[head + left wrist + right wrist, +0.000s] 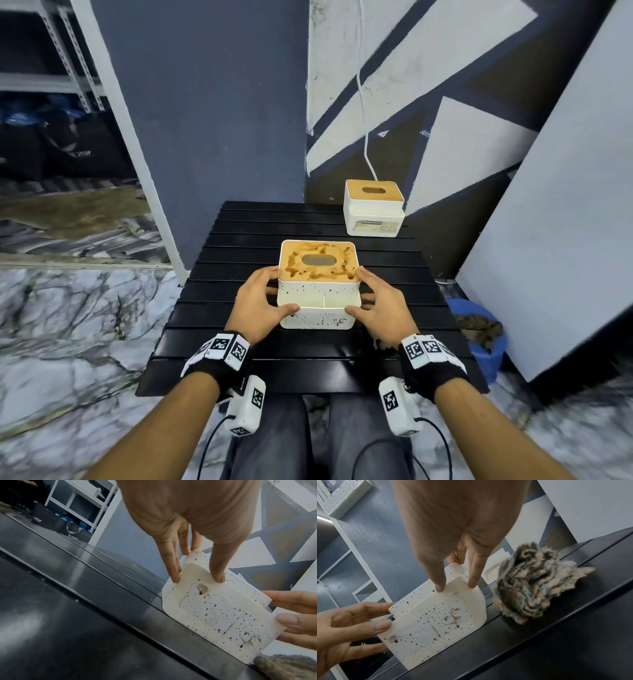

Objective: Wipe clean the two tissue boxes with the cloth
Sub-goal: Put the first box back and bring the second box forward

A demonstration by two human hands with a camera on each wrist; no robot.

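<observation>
Head view: blue bucket w/ brown rag inside.

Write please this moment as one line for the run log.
left hand: holds near tissue box | right hand: holds same box | box: stained, unwiped | cloth: on table, untouched | far tissue box: waiting

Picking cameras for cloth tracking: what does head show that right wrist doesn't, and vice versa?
Head only: the near box's stained wooden lid and the blue bucket beside the table.
Right wrist only: the whole crumpled cloth; head shows just a scrap by the right hand.
Both: the left hand and right hand holding the spotted near box, and the far box.
</observation>
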